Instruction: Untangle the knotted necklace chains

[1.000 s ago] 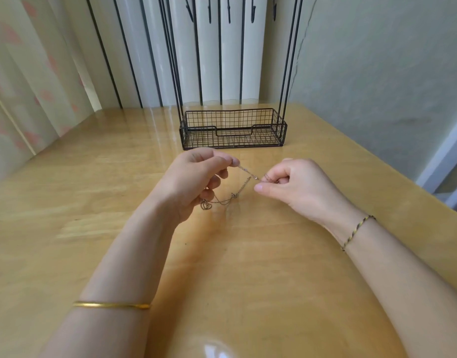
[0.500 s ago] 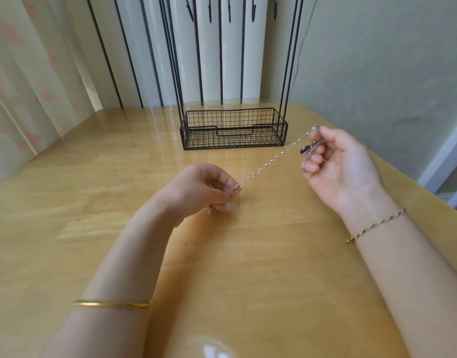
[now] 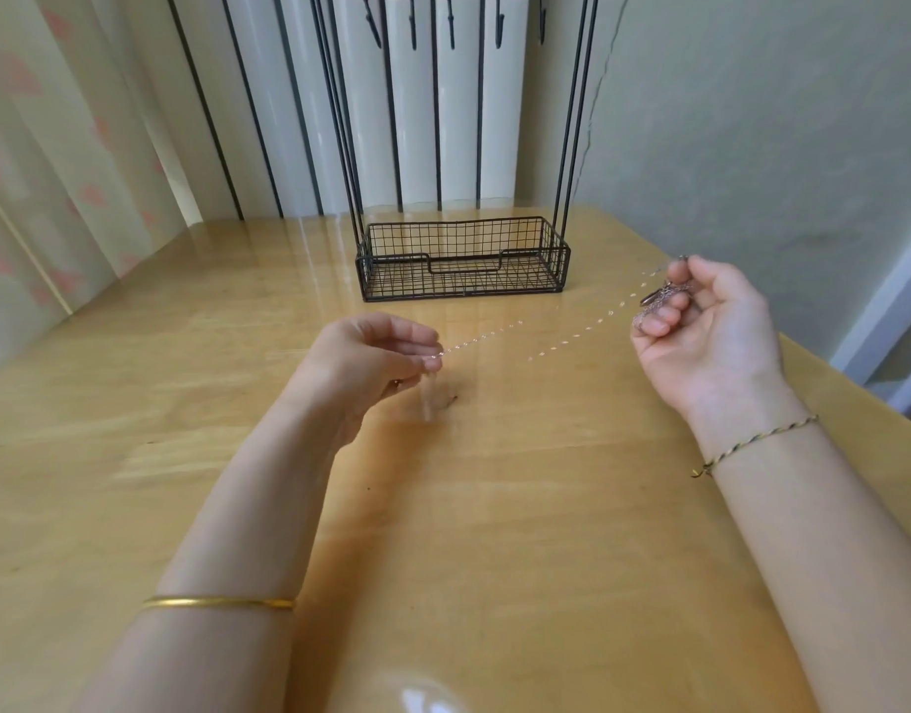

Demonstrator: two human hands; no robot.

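Left hand [image 3: 371,352] raised just over the glossy light-wood table [image 3: 443,506], thumb and fingertips curled together, pinching one end of the thin silver necklace chain [image 3: 566,343]. A short blurred bit of chain hangs below that pinch toward the table; can't tell if it touches. A small dark piece lies on the table just beside it, too small to identify

Right hand [image 3: 710,337] held higher and off to the right, palm up, fingers curled inward, gripping a bunched clump of chain with a dark clasp or pendant [image 3: 659,296] against the fingertips. The chain runs in the air between the two hands, sloping up to the right; it only shows as broken glints, so knots can't be made out

Thin gold bangle [image 3: 217,603] on the left forearm, braided yellow-and-dark cord bracelet [image 3: 762,445] on the right wrist

Black wire-mesh basket [image 3: 463,259], the base of a tall black rod stand with hooks at the top, sits at the far side of the table, well apart from both hands
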